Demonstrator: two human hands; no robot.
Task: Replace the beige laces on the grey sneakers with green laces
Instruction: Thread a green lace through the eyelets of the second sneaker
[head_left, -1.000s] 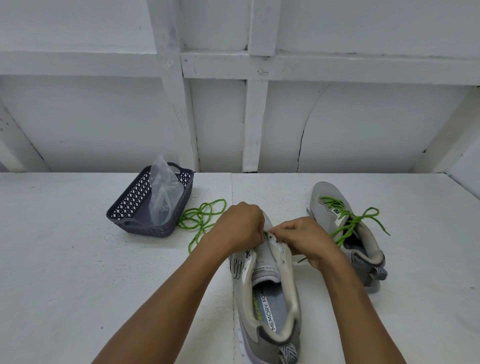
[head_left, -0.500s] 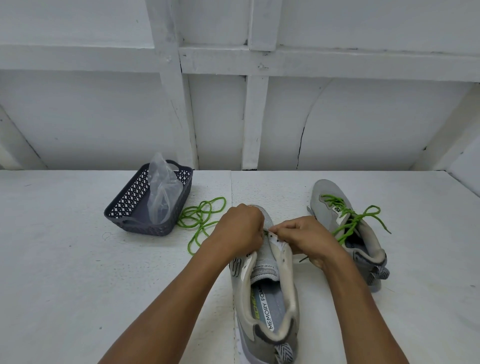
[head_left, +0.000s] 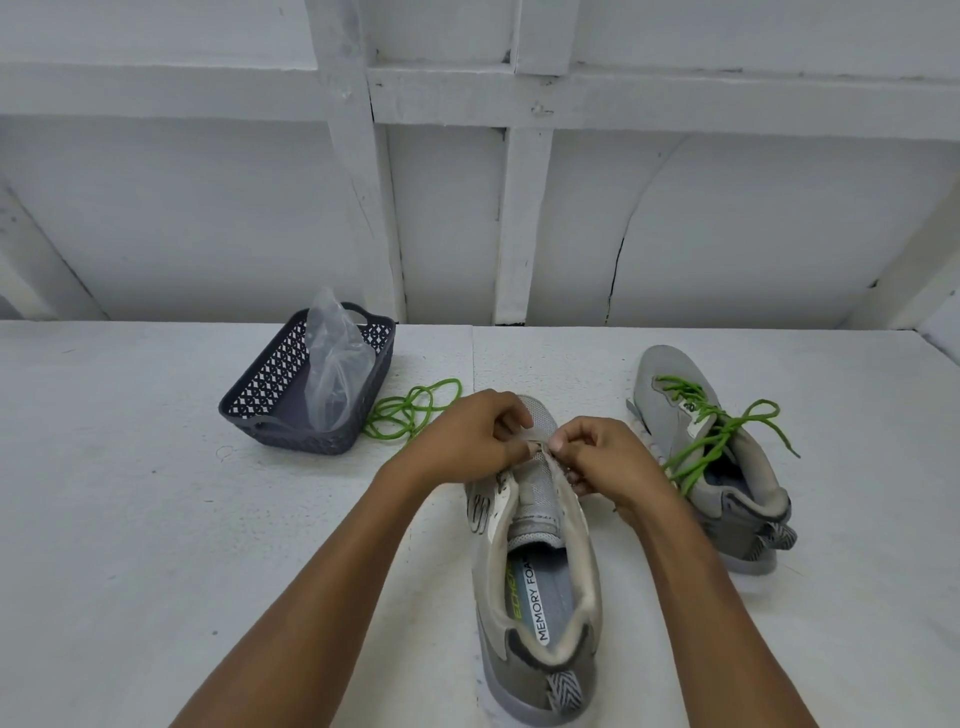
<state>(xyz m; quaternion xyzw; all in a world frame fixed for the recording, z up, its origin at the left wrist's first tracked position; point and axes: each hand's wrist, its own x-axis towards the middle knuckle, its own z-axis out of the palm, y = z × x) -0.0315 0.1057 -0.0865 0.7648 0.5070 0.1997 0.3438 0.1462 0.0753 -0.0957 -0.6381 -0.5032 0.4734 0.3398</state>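
A grey sneaker (head_left: 535, 587) stands in front of me, heel toward me, its eyelets showing no lace along the visible part. My left hand (head_left: 467, 441) and my right hand (head_left: 602, 457) meet over its lowest eyelets, fingers curled and pinching something small there; what they pinch is too hidden to name beyond a short beige bit. A second grey sneaker (head_left: 737, 499) at the right carries a green lace (head_left: 717, 436) threaded and loosely tied. A loose green lace (head_left: 410, 410) lies coiled on the table left of my hands.
A dark perforated basket (head_left: 270, 395) with a clear plastic bag (head_left: 332, 374) in it sits at the left rear of the white table (head_left: 130, 519). A white panelled wall rises right behind the table.
My hands have shifted slightly at the front eyelets, the left hand's fingers turning up a little. The sneakers, laces and basket stay where they were.
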